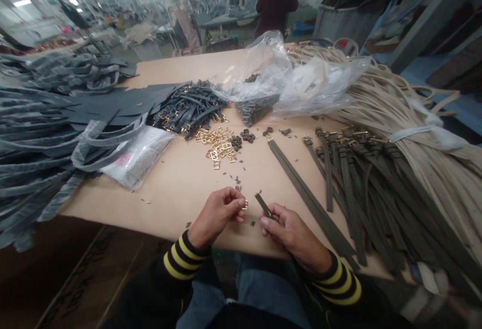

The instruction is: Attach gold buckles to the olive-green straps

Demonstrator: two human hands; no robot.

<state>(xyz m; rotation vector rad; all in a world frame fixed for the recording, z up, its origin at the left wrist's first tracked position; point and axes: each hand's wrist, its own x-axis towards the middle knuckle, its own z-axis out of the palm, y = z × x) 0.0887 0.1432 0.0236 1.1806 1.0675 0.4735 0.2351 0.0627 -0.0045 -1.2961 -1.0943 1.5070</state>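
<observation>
My left hand (218, 213) is closed in a pinch on a small gold buckle (245, 205) just above the table's near edge. My right hand (288, 231) is closed on the end of a dark olive strap (262, 204), whose tip points up and left toward the buckle. The two are a short gap apart. A loose heap of gold buckles (218, 143) lies further back on the tan table (181, 178), with small dark loops (243, 138) beside it.
Finished olive straps with buckles (350, 168) lie to the right, next to a large pile of cream straps (406, 113). Clear plastic bags (286, 78) sit at the back. Grey straps (41, 138) cover the left. A person in a dark red top (276, 0) stands far behind.
</observation>
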